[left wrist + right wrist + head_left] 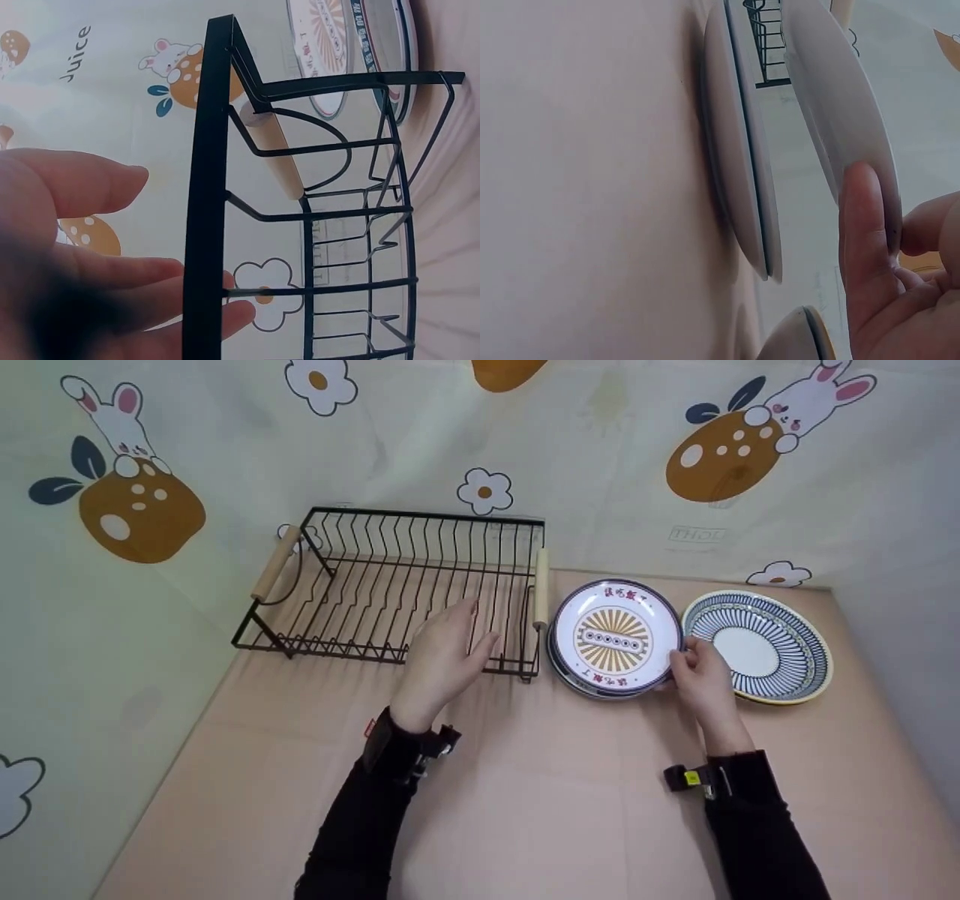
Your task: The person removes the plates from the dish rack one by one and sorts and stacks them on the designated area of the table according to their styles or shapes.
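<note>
My right hand pinches the right rim of a white plate with a dark rim, red characters and a yellow sunburst. The right wrist view shows this plate tilted and lifted apart from a small stack of plates on the table. My left hand is by the front of a black wire dish rack, holding nothing. Its thumb stands apart from the extended fingers. From the left wrist, some fingertips appear behind a rack bar; whether they touch it I cannot tell.
The rack has wooden handles at both ends, the right one close to the plates. To their right lies a blue-patterned oval dish with a yellow rim. A printed cloth wall rises behind the pinkish table.
</note>
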`<state>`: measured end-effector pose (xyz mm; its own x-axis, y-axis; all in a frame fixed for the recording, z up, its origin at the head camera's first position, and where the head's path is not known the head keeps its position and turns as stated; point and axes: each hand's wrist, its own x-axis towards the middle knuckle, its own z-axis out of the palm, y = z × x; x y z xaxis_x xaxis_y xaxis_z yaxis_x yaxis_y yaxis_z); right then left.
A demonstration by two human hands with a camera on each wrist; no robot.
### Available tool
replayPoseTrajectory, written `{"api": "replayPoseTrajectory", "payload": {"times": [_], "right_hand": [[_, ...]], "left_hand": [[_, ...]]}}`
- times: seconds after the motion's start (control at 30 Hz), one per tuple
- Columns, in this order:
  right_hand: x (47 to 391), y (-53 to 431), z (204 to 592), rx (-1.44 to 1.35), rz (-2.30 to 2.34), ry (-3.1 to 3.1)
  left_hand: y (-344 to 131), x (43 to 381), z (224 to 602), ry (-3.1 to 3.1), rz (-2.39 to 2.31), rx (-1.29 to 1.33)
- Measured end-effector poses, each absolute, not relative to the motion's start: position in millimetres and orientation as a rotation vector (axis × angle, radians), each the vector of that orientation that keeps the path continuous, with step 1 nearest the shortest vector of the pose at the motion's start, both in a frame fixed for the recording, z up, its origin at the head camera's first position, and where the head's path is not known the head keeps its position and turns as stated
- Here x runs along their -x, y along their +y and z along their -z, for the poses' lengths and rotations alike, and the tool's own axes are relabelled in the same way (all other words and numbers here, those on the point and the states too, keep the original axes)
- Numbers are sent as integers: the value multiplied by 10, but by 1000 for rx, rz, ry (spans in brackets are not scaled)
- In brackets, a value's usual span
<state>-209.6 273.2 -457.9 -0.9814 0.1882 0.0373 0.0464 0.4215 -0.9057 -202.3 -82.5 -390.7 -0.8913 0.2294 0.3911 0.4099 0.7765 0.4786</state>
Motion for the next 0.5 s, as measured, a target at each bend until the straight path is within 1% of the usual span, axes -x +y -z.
{"api": "replayPoseTrajectory", "payload": {"times": [0.2,0.5], "right_hand": [[2100,2747,4607,205,-1619,-2585],[2118,2754,4643,212,-1756,-2569]], "left_hand": [[-859,2050,3915,-2665,835,471],[-906,2073,3918,-2705,849,427]]}}
